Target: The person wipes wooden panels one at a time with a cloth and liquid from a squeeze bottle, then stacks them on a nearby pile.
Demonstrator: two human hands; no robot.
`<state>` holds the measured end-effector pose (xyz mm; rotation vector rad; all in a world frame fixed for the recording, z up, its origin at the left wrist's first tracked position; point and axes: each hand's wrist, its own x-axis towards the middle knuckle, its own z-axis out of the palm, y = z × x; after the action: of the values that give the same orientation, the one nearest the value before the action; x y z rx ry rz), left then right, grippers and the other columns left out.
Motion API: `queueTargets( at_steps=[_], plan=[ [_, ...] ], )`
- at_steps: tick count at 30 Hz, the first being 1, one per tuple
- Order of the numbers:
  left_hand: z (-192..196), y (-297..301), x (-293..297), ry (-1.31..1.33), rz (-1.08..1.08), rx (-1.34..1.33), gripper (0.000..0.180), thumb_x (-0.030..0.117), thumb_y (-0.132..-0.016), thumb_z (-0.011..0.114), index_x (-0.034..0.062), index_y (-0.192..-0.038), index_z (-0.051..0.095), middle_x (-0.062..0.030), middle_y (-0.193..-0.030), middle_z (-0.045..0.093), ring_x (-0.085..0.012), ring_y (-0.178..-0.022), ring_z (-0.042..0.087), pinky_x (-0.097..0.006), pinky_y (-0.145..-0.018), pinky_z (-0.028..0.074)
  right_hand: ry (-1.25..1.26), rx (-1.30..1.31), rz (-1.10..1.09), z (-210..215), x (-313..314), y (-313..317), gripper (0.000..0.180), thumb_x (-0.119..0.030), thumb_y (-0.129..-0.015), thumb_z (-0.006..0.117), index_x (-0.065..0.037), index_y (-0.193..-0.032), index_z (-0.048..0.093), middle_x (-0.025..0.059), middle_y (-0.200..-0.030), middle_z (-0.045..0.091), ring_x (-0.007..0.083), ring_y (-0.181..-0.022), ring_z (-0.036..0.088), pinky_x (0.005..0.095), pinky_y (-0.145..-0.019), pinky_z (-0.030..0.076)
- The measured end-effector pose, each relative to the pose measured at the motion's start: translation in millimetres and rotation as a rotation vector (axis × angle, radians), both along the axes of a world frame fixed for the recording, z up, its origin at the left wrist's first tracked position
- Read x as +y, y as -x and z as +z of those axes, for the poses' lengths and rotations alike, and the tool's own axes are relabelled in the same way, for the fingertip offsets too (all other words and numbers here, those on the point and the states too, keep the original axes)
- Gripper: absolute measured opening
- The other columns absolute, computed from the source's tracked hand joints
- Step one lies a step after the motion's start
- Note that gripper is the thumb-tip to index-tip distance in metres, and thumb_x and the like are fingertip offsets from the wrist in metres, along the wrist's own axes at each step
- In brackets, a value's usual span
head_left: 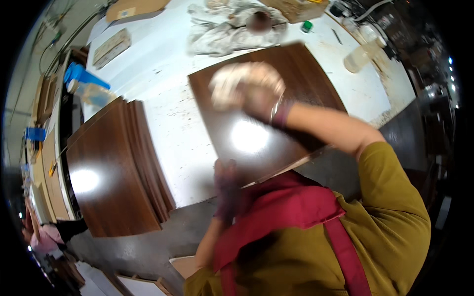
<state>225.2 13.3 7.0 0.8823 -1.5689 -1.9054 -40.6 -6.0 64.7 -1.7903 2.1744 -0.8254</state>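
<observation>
Rag [237, 83]: on board [279, 145], clutched by right hand [260, 102]
Left hand [227, 185]: board's 7 o'clock; grip blurred, can't tell

And there's a lane: white tabletop [182, 143] running between the brown board [271, 145] and the stacked panels [106, 172], room for a hand, with the left hand [227, 187] at its near end, touching the board or not, the blur won't say. Over the board, the right hand [259, 102], its forearm [328, 124] and a pale rag [228, 88] bar the way! Beyond, a crumpled cloth [212, 40] blocks; rightward, a gap opens before the cloudy bottle [356, 60].
</observation>
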Motion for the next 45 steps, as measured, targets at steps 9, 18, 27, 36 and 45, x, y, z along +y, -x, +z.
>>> queueTargets(
  at_steps=[9, 18, 27, 36, 45],
  plan=[
    [21.8, 9.2, -7.4, -0.106, -0.109, -0.183, 0.044, 0.032, -0.099, 0.046, 0.0020, -0.131, 0.045, -0.0116, -0.115, 0.056, -0.0197, -0.105, 0.054, -0.033, -0.092, 0.043, -0.240, 0.040, -0.666, 26.1, 133.2, 124.5, 0.025, -0.017, -0.095, 0.048, -0.001, -0.105, 0.063, 0.0202, -0.096, 0.067, 0.0311, -0.088, 0.066, 0.0382, -0.075, 0.053],
    [38.8, 10.5, -4.8, -0.203, -0.195, -0.350, 0.060, 0.033, -0.092, 0.059, 0.0025, -0.139, 0.038, -0.0126, -0.130, 0.051, -0.0210, -0.121, 0.048, -0.036, -0.104, 0.037, 0.289, -0.019, -0.143, -59.4, 140.7, 57.4, 0.023, -0.021, -0.093, 0.049, -0.005, -0.100, 0.064, 0.0125, -0.094, 0.067, 0.0274, -0.086, 0.066, 0.0362, -0.078, 0.052],
    [39.5, 52.1, -82.3, -0.252, -0.072, -0.298, 0.071, 0.050, -0.094, 0.052, 0.0089, -0.148, 0.029, -0.0150, -0.136, 0.048, -0.0256, -0.120, 0.048, -0.035, -0.097, 0.040, 0.319, -0.853, -0.804, 30.4, 332.1, 233.8, 0.043, -0.018, -0.090, 0.065, 0.004, -0.124, 0.053, 0.0073, -0.107, 0.065, 0.0130, -0.089, 0.063, 0.0271, -0.079, 0.052],
    [27.5, 117.4, -81.5, 1.169, 0.120, -0.548, 0.059, 0.025, -0.093, 0.061, -0.0014, -0.141, 0.037, -0.0218, -0.138, 0.044, -0.0350, -0.127, 0.043, -0.042, -0.107, 0.034, 0.235, -0.701, -0.840, 55.4, 340.7, 174.1, 0.040, -0.024, -0.086, 0.070, -0.003, -0.119, 0.060, 0.0060, -0.101, 0.067, 0.0110, -0.088, 0.061, 0.0260, -0.080, 0.049],
    [28.4, 276.5, 18.2, 1.625, -0.489, -0.419, 0.054, 0.036, -0.095, 0.051, 0.0093, -0.141, 0.042, -0.0121, -0.146, 0.041, -0.0335, -0.137, 0.034, -0.047, -0.113, 0.024, -0.148, 0.095, -0.444, 0.6, 240.3, 105.1, 0.031, -0.034, -0.089, 0.060, -0.015, -0.113, 0.064, 0.0098, -0.100, 0.062, 0.0293, -0.092, 0.062, 0.0399, -0.079, 0.050]
  ],
)
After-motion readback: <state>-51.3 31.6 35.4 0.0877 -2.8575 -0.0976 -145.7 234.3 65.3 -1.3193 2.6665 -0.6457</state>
